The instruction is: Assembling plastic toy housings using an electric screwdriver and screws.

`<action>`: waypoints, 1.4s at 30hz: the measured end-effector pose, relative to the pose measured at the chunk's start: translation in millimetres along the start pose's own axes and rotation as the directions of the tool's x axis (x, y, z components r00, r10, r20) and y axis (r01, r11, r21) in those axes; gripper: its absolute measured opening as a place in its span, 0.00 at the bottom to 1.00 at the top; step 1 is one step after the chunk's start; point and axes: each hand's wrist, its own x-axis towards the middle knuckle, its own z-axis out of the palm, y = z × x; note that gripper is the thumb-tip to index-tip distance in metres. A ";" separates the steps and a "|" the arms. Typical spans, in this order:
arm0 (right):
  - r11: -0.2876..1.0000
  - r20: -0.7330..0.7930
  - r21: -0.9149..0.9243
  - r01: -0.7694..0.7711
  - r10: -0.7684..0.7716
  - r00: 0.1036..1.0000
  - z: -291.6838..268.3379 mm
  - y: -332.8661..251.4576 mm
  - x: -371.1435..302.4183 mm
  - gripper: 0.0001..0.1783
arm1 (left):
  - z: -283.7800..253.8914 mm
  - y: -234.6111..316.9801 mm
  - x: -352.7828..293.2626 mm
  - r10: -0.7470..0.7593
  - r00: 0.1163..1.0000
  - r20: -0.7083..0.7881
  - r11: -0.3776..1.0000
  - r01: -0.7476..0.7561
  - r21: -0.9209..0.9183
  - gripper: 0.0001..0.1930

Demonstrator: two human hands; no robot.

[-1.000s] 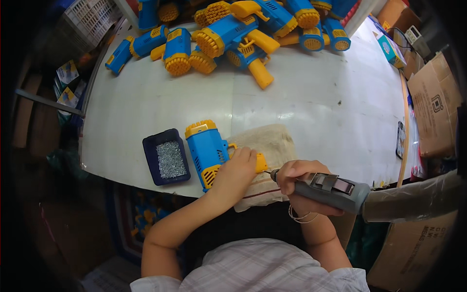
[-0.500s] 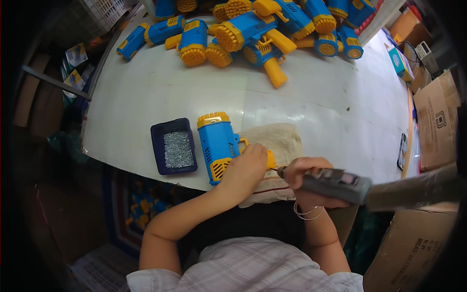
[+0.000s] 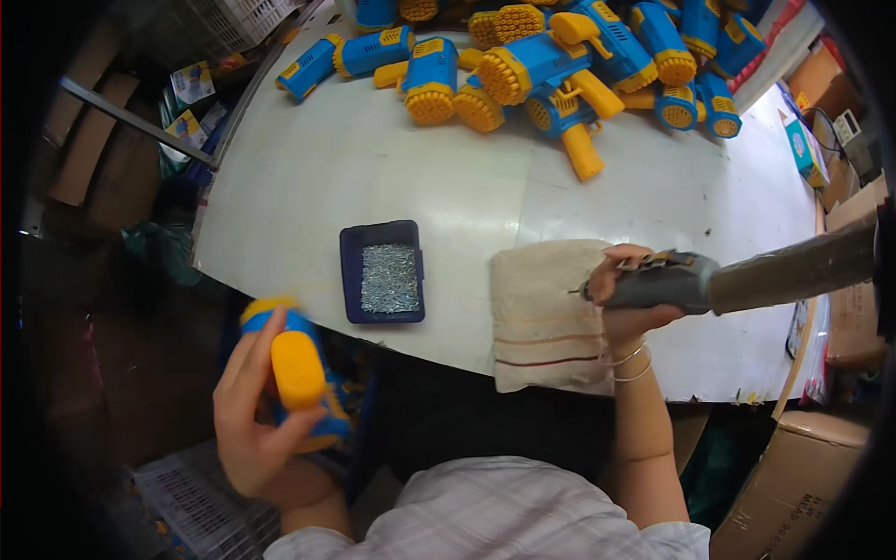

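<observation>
My left hand (image 3: 250,420) is closed round a blue and yellow toy bubble gun (image 3: 299,371), off the table's front edge at the left. The toy is slightly blurred and its yellow grip end points up. Wrapped round a grey electric screwdriver (image 3: 665,284), my right hand (image 3: 627,315) hovers over the right side of a folded beige cloth (image 3: 541,308). The screwdriver's thin bit points left, above the cloth, touching no toy. Between the hands stands a dark blue tray (image 3: 352,280) of small silver screws (image 3: 390,278).
Several more blue and yellow bubble guns (image 3: 532,70) are heaped at the far side of the white table (image 3: 448,177). Cardboard boxes (image 3: 793,485) stand at the right. A pale plastic crate (image 3: 201,495) is low at the left, and a metal bar (image 3: 135,121) crosses the far left.
My left hand has lifted the bubble gun from the cloth and carried it left, past the table edge. My right hand has moved slightly up and right with the screwdriver. The view has shifted.
</observation>
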 end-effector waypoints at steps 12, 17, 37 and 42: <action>0.973 -0.160 0.085 0.212 -0.197 0.967 -6.0 -54.1 -2.1 0.54 | 129.2 -110.5 67.3 0.115 0.981 0.153 0.939 -0.158 0.304 0.10; 0.963 -0.072 0.188 0.193 -0.182 0.981 6.8 -86.5 -23.0 0.54 | 127.5 -113.4 73.9 0.140 0.985 0.104 0.962 -0.160 0.220 0.06; 0.932 0.187 0.345 0.109 -0.183 0.965 43.6 -105.3 -6.1 0.27 | 201.9 -30.0 53.0 0.084 0.840 0.535 0.277 0.496 -0.823 0.05; 0.914 0.123 0.395 0.093 -0.153 0.980 38.7 -110.0 -5.3 0.15 | 212.5 -29.2 52.2 0.078 0.767 0.637 0.030 0.637 -0.770 0.05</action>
